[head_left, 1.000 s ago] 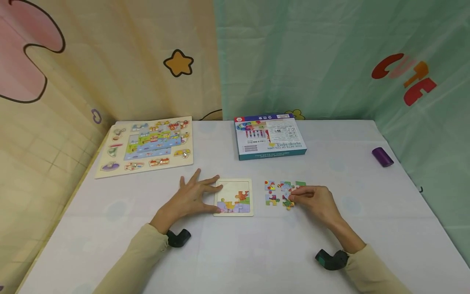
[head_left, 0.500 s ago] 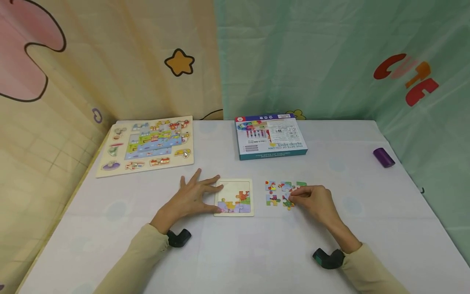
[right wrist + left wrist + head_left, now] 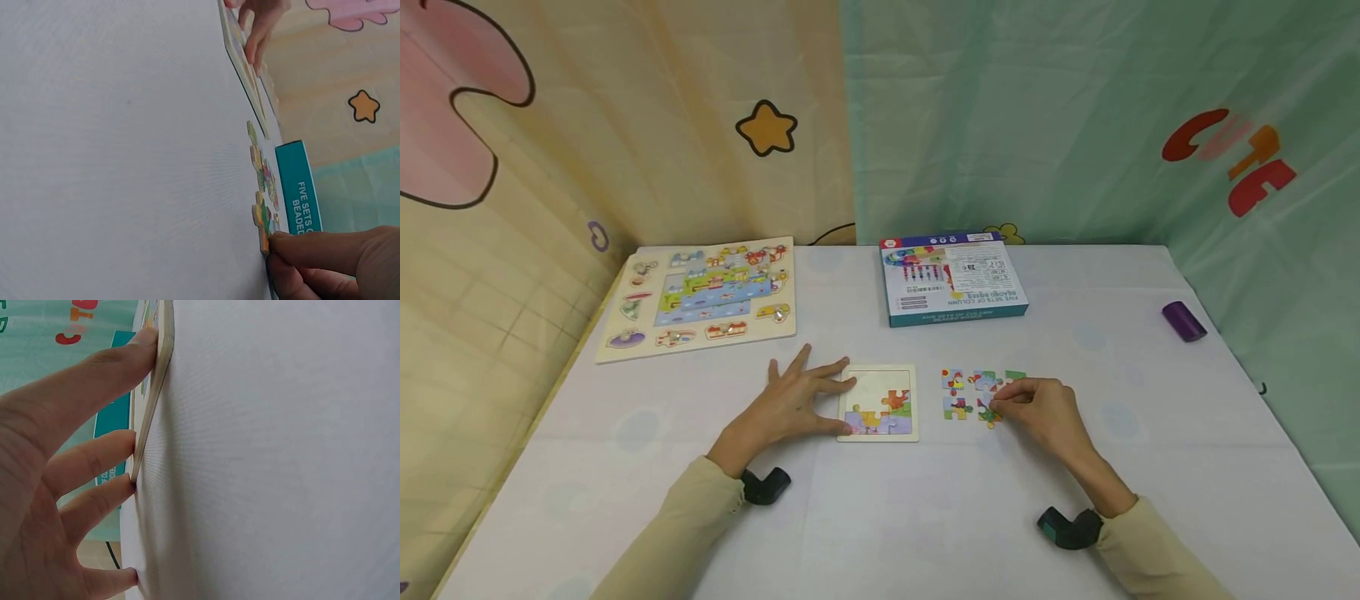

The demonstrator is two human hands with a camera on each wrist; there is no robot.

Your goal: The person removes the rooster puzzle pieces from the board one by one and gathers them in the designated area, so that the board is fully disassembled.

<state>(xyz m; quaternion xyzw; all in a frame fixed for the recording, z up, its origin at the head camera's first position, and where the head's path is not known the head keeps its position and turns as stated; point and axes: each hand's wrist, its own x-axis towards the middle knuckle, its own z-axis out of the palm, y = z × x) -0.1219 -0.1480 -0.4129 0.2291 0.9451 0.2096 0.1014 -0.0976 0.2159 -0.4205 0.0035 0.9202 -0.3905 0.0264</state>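
Note:
My left hand (image 3: 790, 400) spreads over the left side of a small square wooden puzzle tray (image 3: 914, 400). Its thumb touches the lower left corner, and two fingertips rest at the left rim higher up; the left wrist view shows them along the tray's edge. Several joined jigsaw pieces (image 3: 877, 422) fill the tray's bottom and lower right. To the right of the tray, my right hand (image 3: 1048, 412) has thumb and fingertips together at the side of a jigsaw piece (image 3: 987, 411), pinching it close to the table. Other loose pieces (image 3: 953, 407) lie beside it; the hand partly hides some.
Behind the tray lies a flat box (image 3: 955, 279) with a teal side. A large wooden knob puzzle board (image 3: 700, 300) is at the back left, with picture boards on it. Toward the right edge lies a purple cylinder (image 3: 1183, 322). Printed curtains (image 3: 1000, 125) hang behind.
The right wrist has shifted slightly left, while its fingertips stay at the same jigsaw piece. The left hand and the tray keep their places.

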